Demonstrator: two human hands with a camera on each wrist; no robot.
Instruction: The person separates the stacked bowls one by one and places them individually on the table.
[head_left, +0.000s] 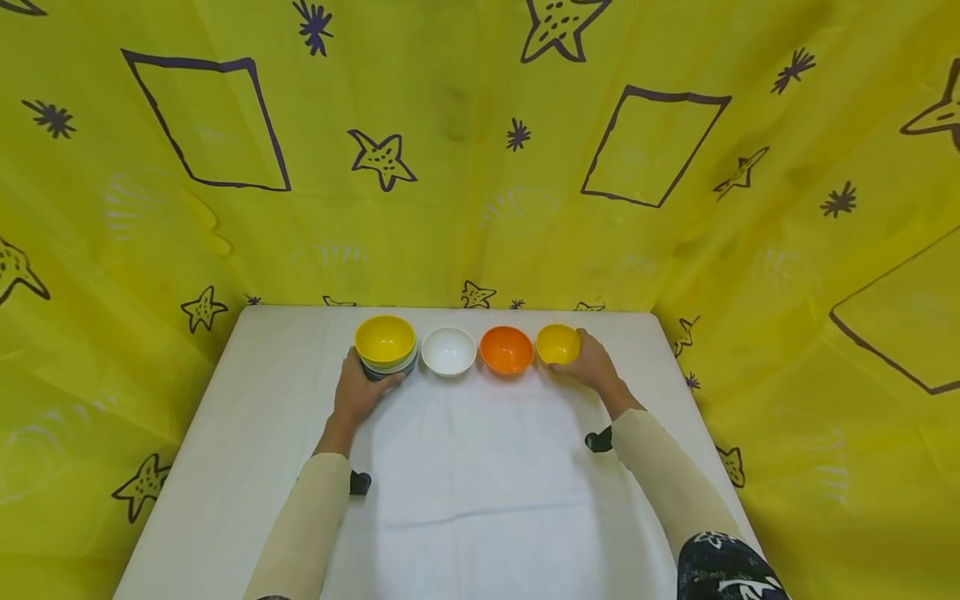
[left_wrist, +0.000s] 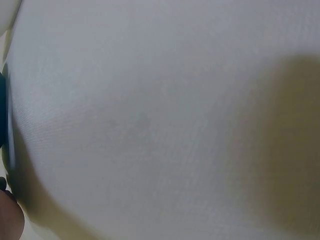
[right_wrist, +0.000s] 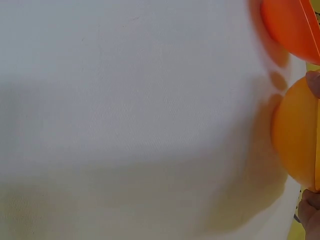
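Observation:
At the left end of a row, my left hand (head_left: 356,393) grips a stack of bowls from its near left side, the thumb along the front. A yellow bowl (head_left: 385,340) tops this stack, with paler bowls and a dark bowl (head_left: 372,373) under it. My right hand (head_left: 594,365) holds a smaller yellow bowl (head_left: 557,343) at the right end, fingers and thumb on opposite sides. Between the hands stand a white bowl (head_left: 448,352) and an orange bowl (head_left: 507,350). In the left wrist view only a fingertip (left_wrist: 10,217) and a dark bowl edge show.
A white cloth covers the table (head_left: 465,475), and the bowls stand near its back edge. Yellow curtains (head_left: 450,225) with drawn stars hang behind and at both sides. Dark pieces (head_left: 598,440) stick out beside both wrists.

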